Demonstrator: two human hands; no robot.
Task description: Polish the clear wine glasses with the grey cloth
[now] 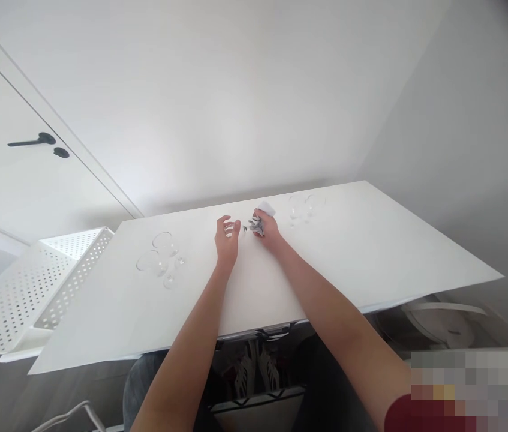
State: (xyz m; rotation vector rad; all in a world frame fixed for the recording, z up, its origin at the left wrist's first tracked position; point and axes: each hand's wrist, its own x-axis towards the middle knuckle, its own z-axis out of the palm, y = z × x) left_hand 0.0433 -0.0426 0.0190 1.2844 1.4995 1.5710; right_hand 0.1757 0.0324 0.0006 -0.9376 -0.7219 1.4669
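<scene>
My left hand (227,241) is closed around the bowl of a clear stemmed glass (245,228), held above the middle of the white table (254,282). Fingers hide much of that bowl, and its stem points toward my right hand. My right hand (268,229) grips a grey and white cloth (266,209), bunched at the foot end of the glass. Whether the cloth wraps the foot fully is hidden. Left of my hands stand two clear stemmed glasses, a nearer one (160,267) and a farther one (171,248). On the right, faint clear glasses (310,210) stand near the back edge.
A white wall rises behind the table. To the left are a perforated white shelf (15,294) and a door with a black handle (33,142). Beneath the front edge, shoes (247,375) show in a dark space. A round pale object (442,324) sits below right.
</scene>
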